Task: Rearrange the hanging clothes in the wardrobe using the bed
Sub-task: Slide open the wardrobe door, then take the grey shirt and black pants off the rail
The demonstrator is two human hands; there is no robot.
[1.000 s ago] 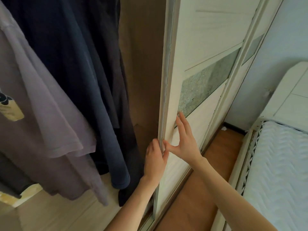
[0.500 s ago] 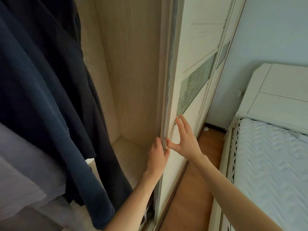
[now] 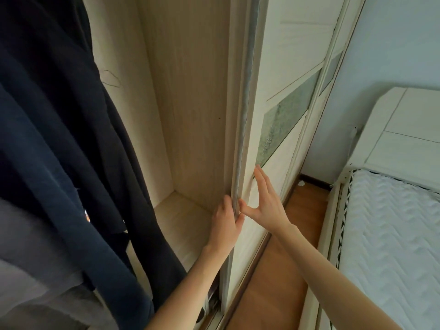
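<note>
Dark navy and black clothes (image 3: 59, 144) hang at the left inside the open wardrobe, with a grey garment (image 3: 26, 270) below them at the lower left. My left hand (image 3: 226, 225) grips the vertical edge of the white sliding door (image 3: 285, 67), fingers curled round behind it. My right hand (image 3: 264, 201) lies flat on the door's front face with straight fingers, thumb near the edge. The bed (image 3: 390, 246), with a white quilted mattress, stands at the right.
The right end of the wardrobe shows a bare wooden side panel (image 3: 190, 103) and shelf floor (image 3: 183, 220). A strip of orange wooden floor (image 3: 285, 258) runs between the wardrobe and the bed. A white headboard (image 3: 404, 129) stands against the pale wall.
The sliding door has moved right, uncovering more of the wardrobe's right end. The hanging clothes now sit further left in view. Both hands keep their hold on the door.
</note>
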